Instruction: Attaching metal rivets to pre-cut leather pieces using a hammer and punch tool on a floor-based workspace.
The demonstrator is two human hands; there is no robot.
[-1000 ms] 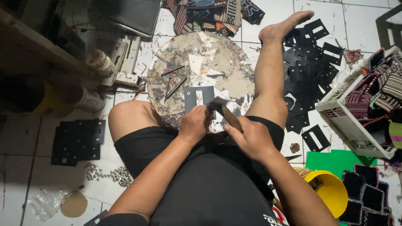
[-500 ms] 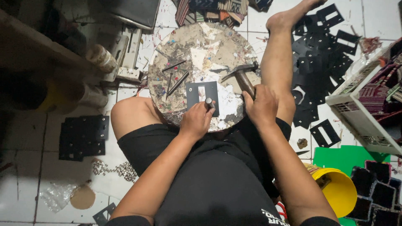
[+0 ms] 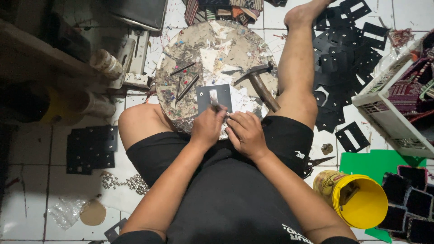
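Observation:
A black flat piece with a rectangular slot [image 3: 214, 96] lies on a round, scarred work block [image 3: 217, 49] between my legs. My left hand [image 3: 207, 127] pinches a thin metal punch [image 3: 216, 106] that stands on the black piece's near edge. My right hand [image 3: 246, 134] rests right beside the left one at the block's near rim. Its fingers are curled toward the piece, and I cannot see whether they hold anything. A hammer [image 3: 258, 80] lies on the block to the right, untouched, with its handle leaning toward my right thigh.
Loose metal punches [image 3: 186, 81] lie on the block's left part. Black cut pieces are piled right of my leg [image 3: 343, 49] and stacked at the left [image 3: 90, 149]. A white basket [image 3: 389, 108], a yellow bucket [image 3: 361, 203], scissors [image 3: 318, 161] and small rivets [image 3: 126, 181] sit on the tiled floor.
Half a second ago my right hand held the hammer above the block. Now the hammer lies on the block and that hand is back beside my left hand.

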